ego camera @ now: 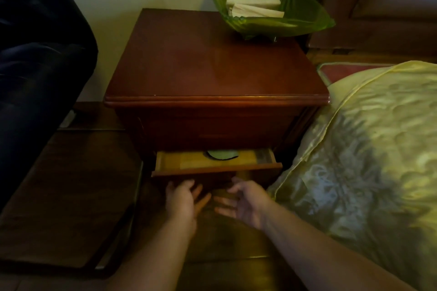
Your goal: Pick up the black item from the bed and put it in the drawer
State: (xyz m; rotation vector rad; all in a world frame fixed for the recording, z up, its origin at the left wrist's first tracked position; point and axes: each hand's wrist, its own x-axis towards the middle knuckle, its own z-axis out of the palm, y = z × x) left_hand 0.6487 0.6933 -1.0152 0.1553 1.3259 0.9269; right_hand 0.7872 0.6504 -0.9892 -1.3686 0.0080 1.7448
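The lower drawer (216, 169) of a dark wooden nightstand (212, 61) stands partly pulled out, showing a light wood bottom. A dark round item (222, 155) lies at the back of the drawer, half hidden under the cabinet front. My left hand (183, 198) and my right hand (243, 203) hover just below and in front of the drawer, palms facing each other, fingers spread, holding nothing. The bed (369, 156) with a yellow-green quilt lies to the right; no black item shows on it.
A green glass dish (295, 23) holding folded pale papers sits on the nightstand's back right corner. A dark low table (71, 196) stands at the left. Dark fabric (35, 54) hangs at the upper left. A wooden headboard (378, 2) rises at the upper right.
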